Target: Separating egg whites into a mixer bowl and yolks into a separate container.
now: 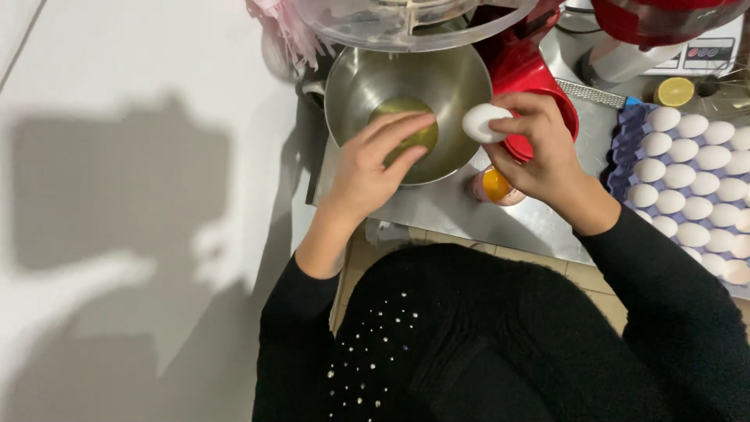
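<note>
Your right hand pinches one smooth white egg at the rim of the round steel bowl; your left hand hovers open-fingered over it. Beyond, one purple pulp tray holds many eggs.

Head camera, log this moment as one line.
right hand: holds white egg | left hand: empty over steel bowl | egg tray: right

Hard light from the right: big soft-edged shadow of arms and body across the white wall on the left. Steel bowl shows mild glare on its inner wall, and the eggs in the tray are near blown out. Focus okay mid-frame, top edge softer, black sweater crushed dark.
</note>
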